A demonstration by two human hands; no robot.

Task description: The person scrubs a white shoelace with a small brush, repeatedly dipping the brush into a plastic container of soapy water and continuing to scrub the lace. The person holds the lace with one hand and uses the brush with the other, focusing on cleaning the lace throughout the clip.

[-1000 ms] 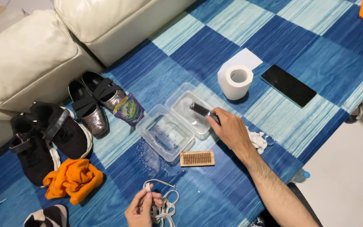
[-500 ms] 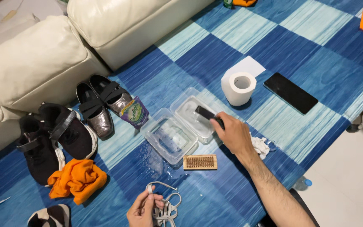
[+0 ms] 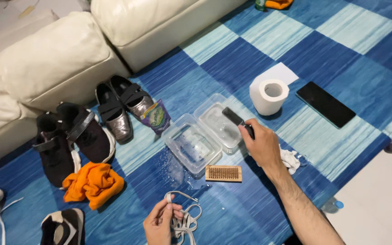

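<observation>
My right hand (image 3: pixel 262 144) grips a dark brush (image 3: pixel 237 120) and holds its head over the right-hand clear plastic container (image 3: pixel 216 122). A second clear container (image 3: pixel 191 144) with some water sits just left of it. My left hand (image 3: pixel 161 222) pinches white shoelaces (image 3: pixel 184 221) at the bottom of the view. A wooden brush (image 3: pixel 223 173), bristles up, lies between the two hands. Water is splashed on the blue checked mat (image 3: pixel 232 213) around the containers.
A toilet roll (image 3: pixel 269 95) on a white paper and a black phone (image 3: pixel 325 104) lie right of the containers. A small pouch (image 3: pixel 156 116), grey shoes (image 3: pixel 120 109), black shoes (image 3: pixel 69 138) and an orange cloth (image 3: pixel 92 183) lie left. A cream sofa (image 3: pixel 69 59) borders the mat. A white rag (image 3: pixel 290 159) sits by my wrist.
The view has shifted slightly. My right hand has drawn the dark brush a little toward the right edge of the container. My left hand still holds the laces.
</observation>
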